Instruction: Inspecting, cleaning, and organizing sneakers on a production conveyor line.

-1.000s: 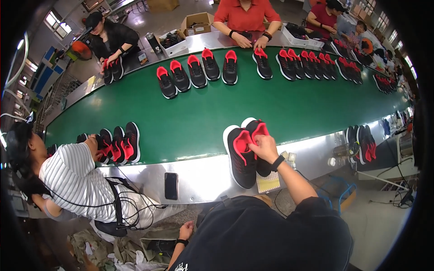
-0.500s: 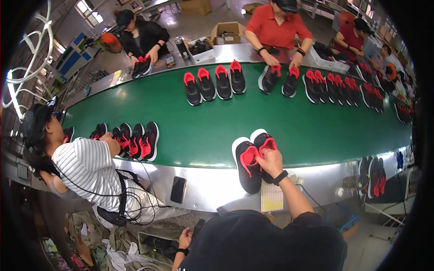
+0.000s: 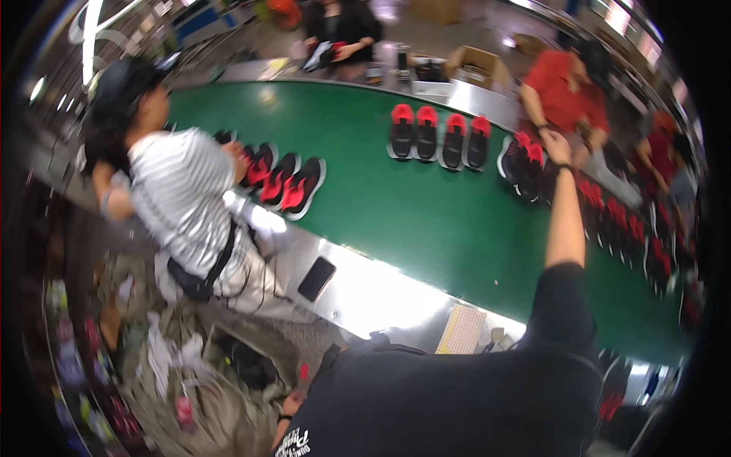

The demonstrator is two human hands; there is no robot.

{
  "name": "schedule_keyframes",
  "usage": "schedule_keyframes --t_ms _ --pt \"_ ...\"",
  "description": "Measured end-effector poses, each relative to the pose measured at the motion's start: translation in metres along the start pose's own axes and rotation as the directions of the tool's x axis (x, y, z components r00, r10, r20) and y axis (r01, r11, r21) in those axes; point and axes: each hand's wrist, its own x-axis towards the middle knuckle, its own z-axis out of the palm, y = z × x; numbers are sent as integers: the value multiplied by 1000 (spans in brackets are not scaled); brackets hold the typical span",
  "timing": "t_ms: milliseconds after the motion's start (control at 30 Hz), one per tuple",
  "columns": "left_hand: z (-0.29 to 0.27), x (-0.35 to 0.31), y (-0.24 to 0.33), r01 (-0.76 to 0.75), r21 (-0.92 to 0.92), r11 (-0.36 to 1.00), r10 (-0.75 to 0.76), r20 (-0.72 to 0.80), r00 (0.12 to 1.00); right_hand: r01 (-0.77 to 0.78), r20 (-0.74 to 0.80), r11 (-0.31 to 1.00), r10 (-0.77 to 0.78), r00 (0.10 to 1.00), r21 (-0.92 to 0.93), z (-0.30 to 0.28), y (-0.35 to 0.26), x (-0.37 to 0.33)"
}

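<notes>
My right arm stretches across the green table. My right hand [image 3: 558, 148] is at the far edge, above and against a cluster of black sneakers with red linings [image 3: 522, 166]. Blur hides whether its fingers grip one of them. Down by my body at the lower edge, my left hand [image 3: 292, 404] hangs beside my dark shirt, small and blurred, its fingers not readable. Left of the cluster, several matching sneakers [image 3: 454, 143] stand in a row, toes toward me. The near part of the table in front of me shows no sneakers.
A person in red [image 3: 567, 91] leans in close to my right hand. At left, a person in a striped shirt [image 3: 183, 179] stands by more sneakers [image 3: 303, 189]. A phone [image 3: 317, 279] and a yellowish sheet [image 3: 461, 329] lie on the metal ledge [image 3: 381, 297]. Another person [image 3: 343, 38] stands across.
My right hand has gone from the pair of sneakers at the near edge to the far right cluster. That pair no longer shows at the near edge. My view has turned left.
</notes>
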Motion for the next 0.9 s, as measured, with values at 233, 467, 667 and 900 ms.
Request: schedule_keyframes --t_ms 233,467,667,900 --pt "2 -18 109 238 -167 957 -213 155 965 1 508 803 -377 775 596 149 -103 -251" --pt "-26 62 121 -4 -18 1000 6 111 994 -317 831 842 -242 501 436 182 -209 -433" --pt "-202 91 287 -581 -56 812 367 -725 582 -33 745 863 -415 523 504 179 -288 -401" --pt "-408 73 384 -560 406 723 429 -898 -97 -8 665 809 -477 574 587 169 -376 -408"
